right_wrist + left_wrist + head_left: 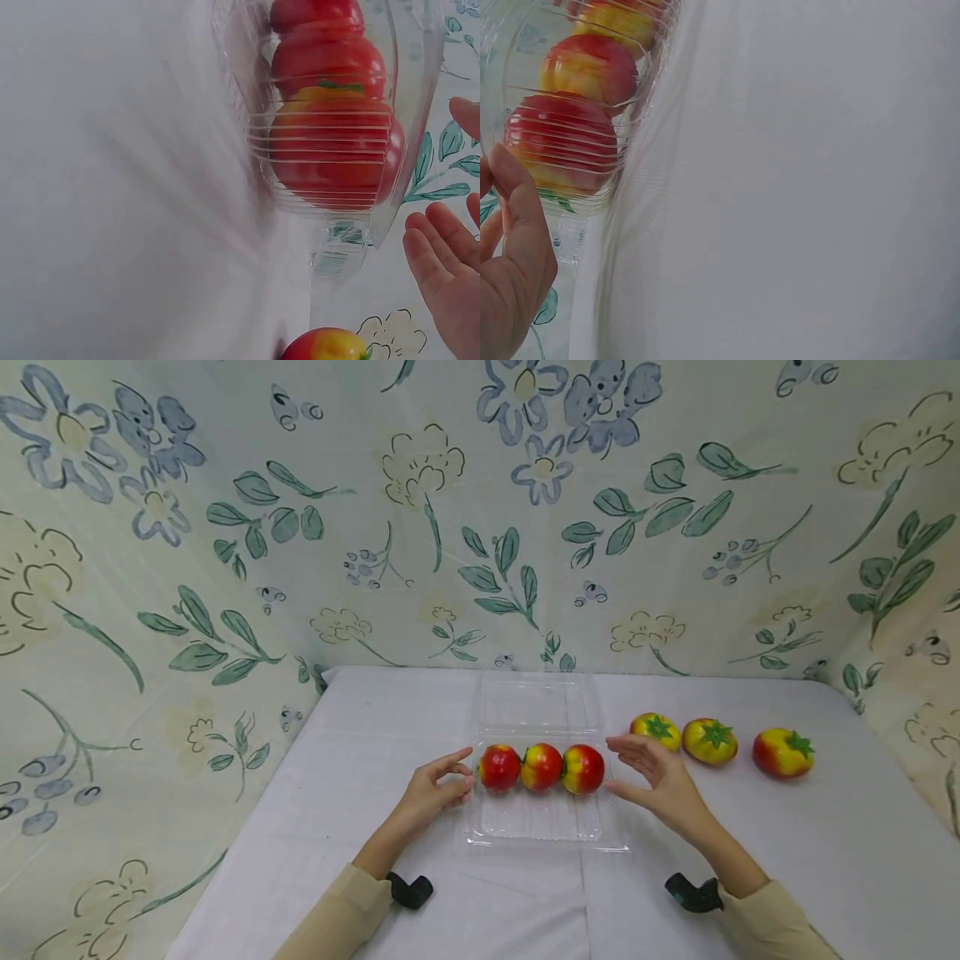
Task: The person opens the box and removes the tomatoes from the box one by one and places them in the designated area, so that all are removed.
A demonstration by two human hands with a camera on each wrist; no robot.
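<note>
A clear plastic clamshell box (540, 818) lies on the table with its lid raised at the back. Three red-and-yellow tomato-like fruits (542, 767) sit in a row inside it. At the box's left edge is my left hand (429, 789), thumb and index finger spread apart with their tips right by the rim. Beside the right edge, my right hand (663, 783) has its fingers extended and thumb apart, holding nothing. From the right wrist view, those fingers (439, 251) are separated from the box wall by a gap.
To the right of the box are three more such fruits, the nearest (655, 731) close behind my right hand, then a middle one (709, 742) and a far one (783, 753). A white cloth (375, 718) covers the table; a floral curtain (480, 527) hangs behind.
</note>
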